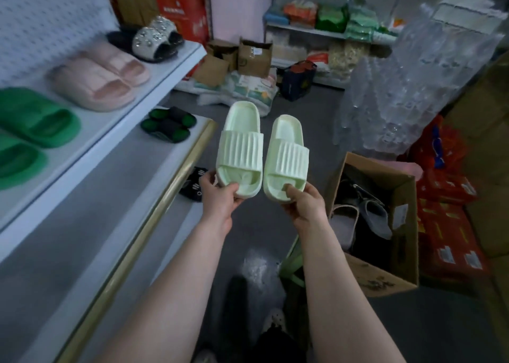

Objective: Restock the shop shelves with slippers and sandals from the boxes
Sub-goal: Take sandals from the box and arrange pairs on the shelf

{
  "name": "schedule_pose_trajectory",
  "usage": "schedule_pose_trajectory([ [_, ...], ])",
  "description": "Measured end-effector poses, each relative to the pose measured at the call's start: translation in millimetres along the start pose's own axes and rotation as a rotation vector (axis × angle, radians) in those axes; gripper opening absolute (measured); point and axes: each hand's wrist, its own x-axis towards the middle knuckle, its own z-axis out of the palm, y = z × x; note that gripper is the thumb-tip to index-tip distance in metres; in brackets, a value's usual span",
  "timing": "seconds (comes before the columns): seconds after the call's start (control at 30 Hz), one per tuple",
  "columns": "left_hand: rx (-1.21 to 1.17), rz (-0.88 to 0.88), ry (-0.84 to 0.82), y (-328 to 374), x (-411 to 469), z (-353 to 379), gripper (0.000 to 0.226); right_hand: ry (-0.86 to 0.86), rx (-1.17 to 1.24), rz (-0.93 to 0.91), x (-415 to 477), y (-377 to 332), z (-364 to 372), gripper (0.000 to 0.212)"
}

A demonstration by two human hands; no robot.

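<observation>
I hold a pair of pale green ribbed slippers above the floor, side by side, toes pointing away. My left hand (220,194) grips the heel of the left slipper (241,147). My right hand (304,203) grips the heel of the right slipper (286,156), thumb on the insole. To the left, the upper shelf (132,98) carries green slippers (35,120), pink slippers (99,79) and studded black-and-white sandals (154,39). The lower shelf (110,183) carries black-and-green sandals (169,124). An open cardboard box (399,252) with grey and dark footwear stands at my right.
A black slipper (194,183) lies on the floor beside the lower shelf's gold edge. Clear plastic-wrapped goods (413,81) pile up at the right, red boxes (449,225) behind the cardboard box. Small cartons and bags (248,68) crowd the floor ahead. A far shelf holds packaged goods.
</observation>
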Motion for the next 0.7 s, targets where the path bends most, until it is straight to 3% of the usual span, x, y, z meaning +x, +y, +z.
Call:
schedule_pose_trajectory([
  [0.23, -0.073, 0.108, 0.052, 43.5, -32.7, -67.7, 0.050, -0.136, -0.074, -0.054, -48.4, 17.6, 49.8, 0.042],
  [0.7, -0.213, 0.375, 0.366, 96.6, -82.3, -139.7, 0.059, -0.505, -0.363, -0.072, -89.3, 29.9, 140.7, 0.037],
])
